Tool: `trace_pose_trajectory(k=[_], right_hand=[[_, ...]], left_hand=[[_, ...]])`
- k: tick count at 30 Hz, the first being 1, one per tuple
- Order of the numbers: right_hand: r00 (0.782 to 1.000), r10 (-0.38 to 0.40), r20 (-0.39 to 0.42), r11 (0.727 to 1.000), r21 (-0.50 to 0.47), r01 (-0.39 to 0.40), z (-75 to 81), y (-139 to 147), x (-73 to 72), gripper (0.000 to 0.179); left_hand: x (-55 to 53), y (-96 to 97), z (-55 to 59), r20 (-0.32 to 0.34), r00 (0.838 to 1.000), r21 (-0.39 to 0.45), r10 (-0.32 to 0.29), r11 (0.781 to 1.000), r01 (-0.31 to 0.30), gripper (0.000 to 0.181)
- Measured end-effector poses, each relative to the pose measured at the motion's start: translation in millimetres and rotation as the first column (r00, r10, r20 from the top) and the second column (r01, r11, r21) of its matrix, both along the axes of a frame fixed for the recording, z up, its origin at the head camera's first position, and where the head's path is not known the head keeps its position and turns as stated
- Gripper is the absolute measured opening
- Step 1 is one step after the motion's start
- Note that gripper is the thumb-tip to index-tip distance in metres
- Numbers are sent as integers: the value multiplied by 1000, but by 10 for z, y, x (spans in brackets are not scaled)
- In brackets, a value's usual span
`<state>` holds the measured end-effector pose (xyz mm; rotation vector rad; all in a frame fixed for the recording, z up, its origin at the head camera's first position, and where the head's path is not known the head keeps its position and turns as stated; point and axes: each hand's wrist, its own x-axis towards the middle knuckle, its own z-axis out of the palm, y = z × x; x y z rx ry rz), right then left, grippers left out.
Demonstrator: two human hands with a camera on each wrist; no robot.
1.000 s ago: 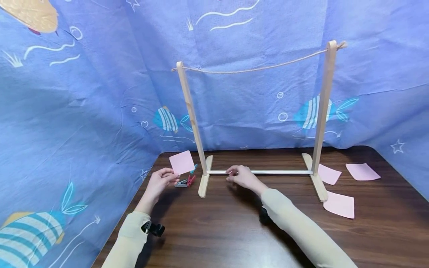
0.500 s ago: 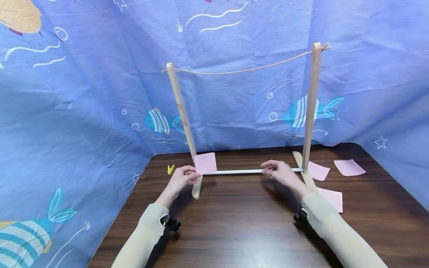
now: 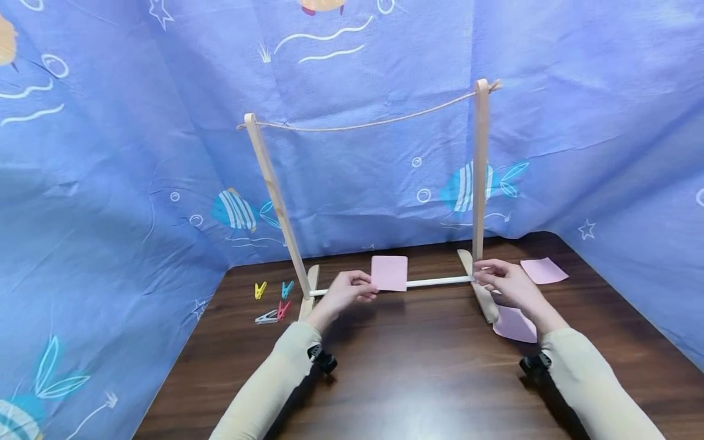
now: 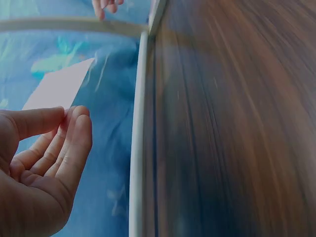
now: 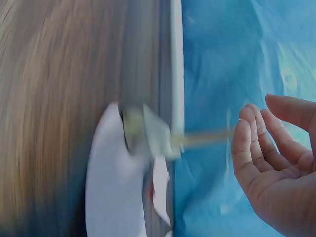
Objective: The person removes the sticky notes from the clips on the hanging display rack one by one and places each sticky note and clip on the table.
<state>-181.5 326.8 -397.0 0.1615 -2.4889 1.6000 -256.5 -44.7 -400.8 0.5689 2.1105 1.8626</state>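
Observation:
My left hand [image 3: 344,293] pinches a square of pink paper [image 3: 389,273] by its lower left corner. The paper stands upright in front of the white crossbar [image 3: 440,282] of a wooden stand. In the left wrist view, thumb and fingertips meet on the edge of the paper [image 4: 61,86]. My right hand [image 3: 508,287] is beside the foot of the stand's right post [image 3: 480,183], above more pink paper. Between its thumb and its loosely bent fingers nothing is held, as the right wrist view shows [image 5: 276,163].
Pink sheets [image 3: 543,271] [image 3: 517,325] lie on the dark wooden table at right. A yellow clothespin [image 3: 260,290], a blue one [image 3: 287,289], a red one [image 3: 283,310] and a grey one [image 3: 267,317] lie at left. A rope [image 3: 352,128] joins the post tops.
My left hand has carried the pink paper rightward, from beside the clothespins to the middle of the crossbar. My right hand has moved right to the right post. The head view has turned right.

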Motion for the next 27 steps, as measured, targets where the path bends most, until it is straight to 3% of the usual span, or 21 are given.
trace_pose_trajectory(k=[4,12,16,22,27], right_hand=[[999,-39,-25,998,-60,37,-9,336,153,39],[984,-176,-41,984,-25,175,-85,944,388,39],[988,-154,3,981,-114,154,-148,1124,419,16],[991,-136,-16,954,-273,127,-155,1355,479,31],[992,-119,-30,898,-429,95,-154,1487,495,32]], left_hand=[[9,385,-52,8,998,-3,-62,998,62,16],[97,1160,-80,29,987,-34,-158,987,159,15],[143,1499,-98,24,983,-63,-184,981,185,12],[234,2004,-125,13,962,-134,-273,953,272,15],[411,2397,-219,-6,951,-207,-308,931,300,14]])
